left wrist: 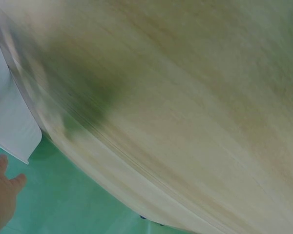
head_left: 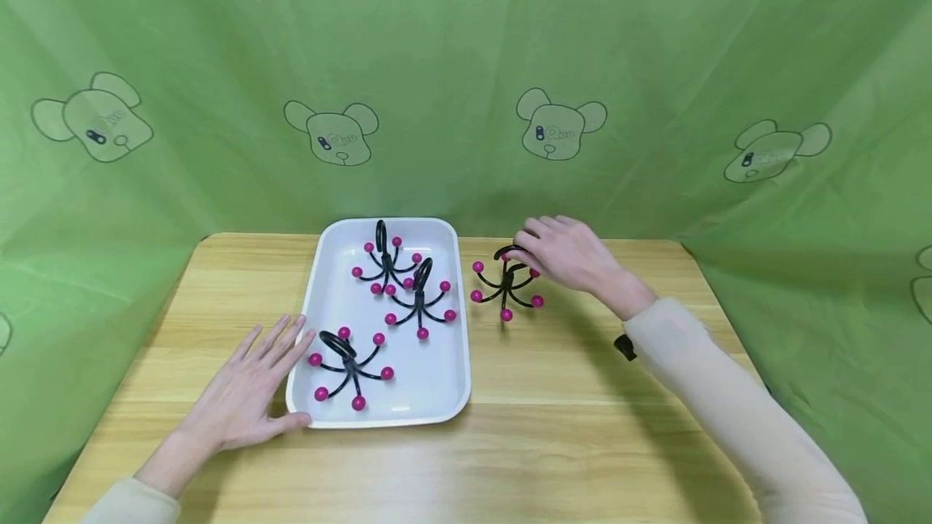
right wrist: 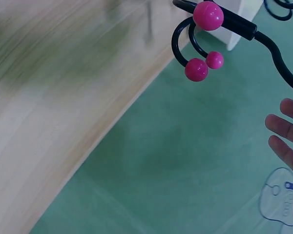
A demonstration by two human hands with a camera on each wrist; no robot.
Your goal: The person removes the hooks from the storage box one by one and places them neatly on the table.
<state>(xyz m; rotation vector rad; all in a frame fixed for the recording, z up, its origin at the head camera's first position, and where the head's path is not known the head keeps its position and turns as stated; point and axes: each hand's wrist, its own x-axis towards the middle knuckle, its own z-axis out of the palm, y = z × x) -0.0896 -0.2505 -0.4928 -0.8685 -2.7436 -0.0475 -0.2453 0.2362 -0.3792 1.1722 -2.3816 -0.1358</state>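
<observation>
My right hand holds the black looped handle of a head massager just right of the white tray. Its curved prongs with pink ball tips hang downward, and its shadow falls on the table beneath. The right wrist view shows the massager's pink balls and part of the handle; the grip itself is cut off there. My left hand lies with spread fingers along the tray's left rim, thumb at the front corner. Inside the tray stand three similar massagers, at the front left, middle right and back.
A small black object lies on the wooden table, partly covered by the right forearm. Green cloth with printed bear heads hangs behind the table and at both sides.
</observation>
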